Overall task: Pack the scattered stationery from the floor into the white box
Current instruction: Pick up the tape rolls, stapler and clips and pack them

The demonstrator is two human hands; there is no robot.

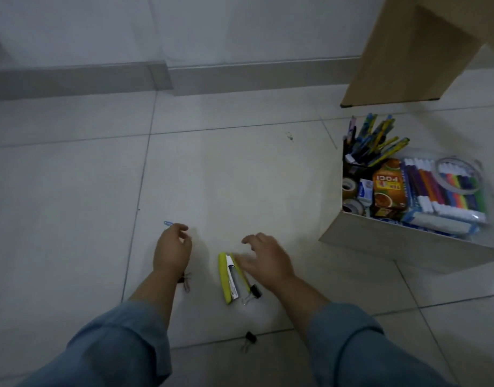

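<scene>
The right hand (264, 256) is motion-blurred, its fingers spread wide and holding nothing just above the upper end of the yellow-green plastic stapler (229, 277). The left hand (172, 247) is loosely curled, with nothing visible in it. Its wrist half hides a black metal binder clip (186, 282), and a small blue paper clip (167, 223) peeks past its knuckles. The white cardboard box (402, 244), cut off at the frame edge, stands well right of the right hand across open pale tiled floor (296, 191).
</scene>
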